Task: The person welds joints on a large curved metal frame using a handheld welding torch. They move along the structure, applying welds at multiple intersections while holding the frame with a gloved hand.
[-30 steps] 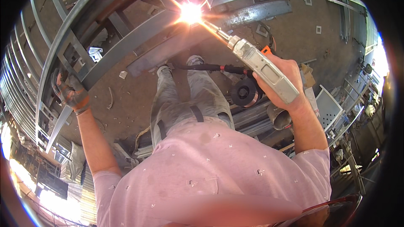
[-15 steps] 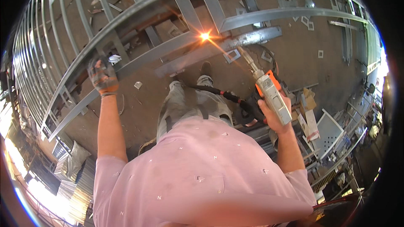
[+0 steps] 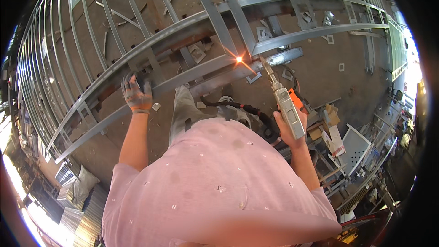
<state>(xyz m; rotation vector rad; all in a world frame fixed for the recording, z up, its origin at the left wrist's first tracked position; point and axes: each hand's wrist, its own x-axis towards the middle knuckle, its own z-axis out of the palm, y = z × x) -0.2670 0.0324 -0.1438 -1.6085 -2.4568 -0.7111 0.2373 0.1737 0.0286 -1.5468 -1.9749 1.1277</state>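
Note:
In my right hand (image 3: pixel 286 133) is a metallic welding gun (image 3: pixel 287 105) with an orange part on its side. Its thin nozzle slants up and left toward a bright spark (image 3: pixel 239 59). This glow sits at a joint where a lower steel rail (image 3: pixel 196 74) meets an upright steel bar (image 3: pixel 220 24). My left hand (image 3: pixel 137 95), in a grey and orange work glove, rests against the frame to the left of the spark. Its fingers are spread over the steel. What lies under the palm is hidden.
A long curved steel railing frame (image 3: pixel 123 50) with many bars spans the far side. A dark hose (image 3: pixel 249 109) runs past my legs. Cardboard pieces (image 3: pixel 332 115) and a perforated metal panel (image 3: pixel 356 148) lie at the right. Metal offcuts (image 3: pixel 254 77) litter the floor.
The whole view has shifted, so the frame appears lower and further right. The gun's nozzle is closer to the spark. My left fingers look more spread on the steel.

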